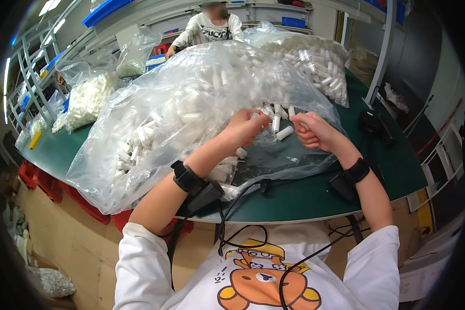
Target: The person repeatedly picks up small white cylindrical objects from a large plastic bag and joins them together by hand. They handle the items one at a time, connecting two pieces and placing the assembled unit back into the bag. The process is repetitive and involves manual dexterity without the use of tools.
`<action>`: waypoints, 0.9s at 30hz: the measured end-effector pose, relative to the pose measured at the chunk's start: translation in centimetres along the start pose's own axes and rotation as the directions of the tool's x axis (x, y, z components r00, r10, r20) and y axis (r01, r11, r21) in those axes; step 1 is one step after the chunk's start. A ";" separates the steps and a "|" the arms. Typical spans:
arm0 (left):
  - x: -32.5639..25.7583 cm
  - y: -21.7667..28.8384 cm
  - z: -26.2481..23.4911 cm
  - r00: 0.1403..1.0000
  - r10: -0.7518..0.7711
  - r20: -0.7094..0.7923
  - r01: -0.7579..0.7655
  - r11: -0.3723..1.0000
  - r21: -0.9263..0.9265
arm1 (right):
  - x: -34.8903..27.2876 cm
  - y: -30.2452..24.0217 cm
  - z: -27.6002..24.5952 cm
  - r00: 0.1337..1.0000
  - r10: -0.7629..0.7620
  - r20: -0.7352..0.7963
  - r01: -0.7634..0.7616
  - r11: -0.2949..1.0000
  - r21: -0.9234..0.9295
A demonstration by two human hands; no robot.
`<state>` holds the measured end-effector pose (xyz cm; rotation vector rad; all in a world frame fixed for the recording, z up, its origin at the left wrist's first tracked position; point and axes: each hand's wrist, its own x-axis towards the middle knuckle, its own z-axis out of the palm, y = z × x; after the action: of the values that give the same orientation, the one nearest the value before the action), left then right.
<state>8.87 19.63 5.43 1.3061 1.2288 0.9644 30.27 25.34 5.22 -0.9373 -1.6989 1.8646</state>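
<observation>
A large clear plastic bag (191,103) full of white plastic cylinders lies across the table in front of me. My left hand (247,127) is closed at the bag's right part, with a small pale piece showing at its fingertips; its kind cannot be made out. Level with it, my right hand (315,132) has its fingers curled and thumb pressed to the index finger; what it pinches, if anything, is hidden. Between the two hands several loose white cylinders lie on the plastic, one short cylinder (284,134) nearest. The hands are apart.
Another bag of white cylinders (325,72) stands at the back right. A bag of white pieces (92,99) sits at the left, near a yellow object (34,140). Black cables (223,217) hang over the front of the green table (289,201). A co-worker (212,28) is opposite.
</observation>
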 end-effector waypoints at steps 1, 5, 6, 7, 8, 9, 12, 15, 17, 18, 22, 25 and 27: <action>0.2 -0.1 -0.1 1.000 0.003 -0.008 -0.003 1.000 -0.026 | 0.1 0.2 -0.1 1.000 0.005 -0.013 -0.005 1.000 0.000; 0.7 -1.1 -0.5 0.995 0.059 -0.080 -0.059 0.998 0.002 | 0.3 0.7 -0.7 0.999 0.035 0.002 -0.036 0.998 0.051; 0.9 -1.2 -0.6 0.994 0.072 -0.087 -0.069 0.997 0.039 | 0.3 0.7 -0.8 0.999 0.047 0.000 -0.047 0.998 0.029; 1.0 -1.3 -0.7 0.992 0.086 -0.094 -0.079 0.994 0.076 | 0.4 0.8 -0.8 0.998 0.058 -0.003 -0.058 0.998 0.007; 1.1 -1.4 -0.7 0.990 0.101 -0.098 -0.090 0.989 0.114 | 0.5 0.9 -0.8 0.999 0.052 -0.010 -0.052 0.999 0.005; 1.3 -1.6 -0.9 0.989 0.108 -0.100 -0.093 0.985 0.146 | 0.5 1.0 -0.9 0.999 0.047 -0.018 -0.046 0.999 0.004; 1.3 -1.3 -0.8 0.987 0.112 -0.111 -0.097 0.986 0.134 | 1.2 1.5 -1.5 0.995 -0.023 -0.098 0.022 1.000 -0.007; 0.8 -0.9 -0.3 0.990 0.093 -0.104 -0.100 0.993 -0.063 | 1.2 1.4 -1.4 0.986 -0.077 -0.151 0.082 0.996 0.029; 1.0 -1.5 -0.8 0.993 0.108 -0.047 -0.114 0.982 -0.151 | 1.3 1.7 -1.3 0.984 -0.110 -0.137 0.119 0.991 0.060; 1.3 -1.8 -0.9 0.993 0.119 -0.021 -0.120 0.986 -0.115 | 1.6 2.1 -1.4 0.985 -0.133 -0.114 0.141 0.988 0.070; 2.0 -2.2 -0.8 0.983 0.183 0.006 -0.183 0.983 0.021 | 1.9 2.4 -1.4 0.991 -0.101 -0.082 0.095 0.993 -0.074; 1.3 -1.8 -0.1 0.978 0.204 -0.030 -0.205 0.978 -0.037 | 1.7 2.3 -1.1 0.983 -0.153 -0.104 0.149 0.988 -0.052; 1.1 -1.8 -0.1 0.980 0.193 -0.035 -0.195 0.979 -0.056 | 1.5 2.3 -1.2 0.985 -0.145 -0.091 0.140 0.989 -0.058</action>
<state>8.74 20.61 3.57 1.3883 1.1007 1.1539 30.35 26.90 2.67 -0.8855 -1.7162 1.6658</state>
